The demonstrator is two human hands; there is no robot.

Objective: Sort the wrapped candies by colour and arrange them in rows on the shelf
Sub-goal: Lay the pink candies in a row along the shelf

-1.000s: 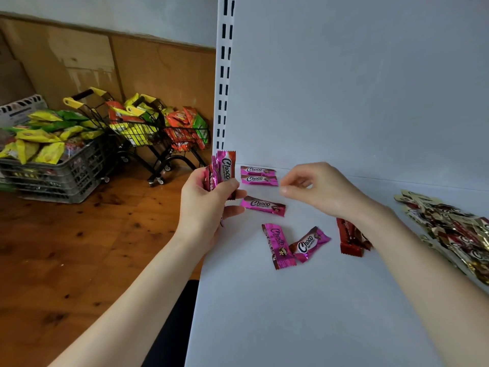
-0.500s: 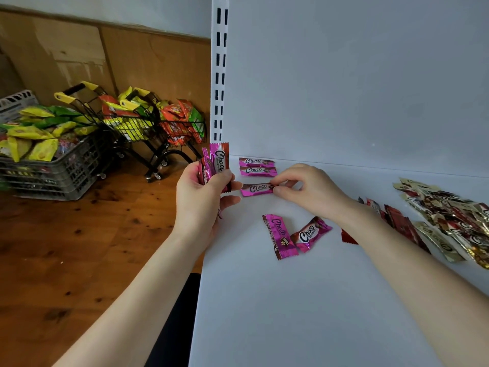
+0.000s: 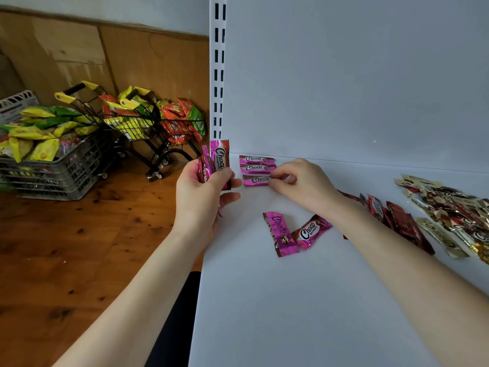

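Note:
My left hand (image 3: 203, 197) grips a small bunch of pink Choco candies (image 3: 215, 162) upright at the shelf's left edge. My right hand (image 3: 299, 185) pinches the right end of a third pink candy (image 3: 255, 180), lying just below two pink candies (image 3: 255, 163) lined up against the back wall of the white shelf (image 3: 304, 300). Two more pink candies (image 3: 293, 233) lie loose in front of my right wrist. Dark red candies (image 3: 402, 221) and a heap of gold candies (image 3: 449, 207) lie at the right.
Left of the shelf, on the wooden floor, stand a grey crate (image 3: 53, 165) of yellow and green snack bags and two small black wire carts (image 3: 148, 128) with snack packs. A slotted white upright (image 3: 219, 67) marks the shelf's left back corner.
My right hand has moved the third pink candy back and left, up under the two at the wall. The left hand keeps its bunch in place.

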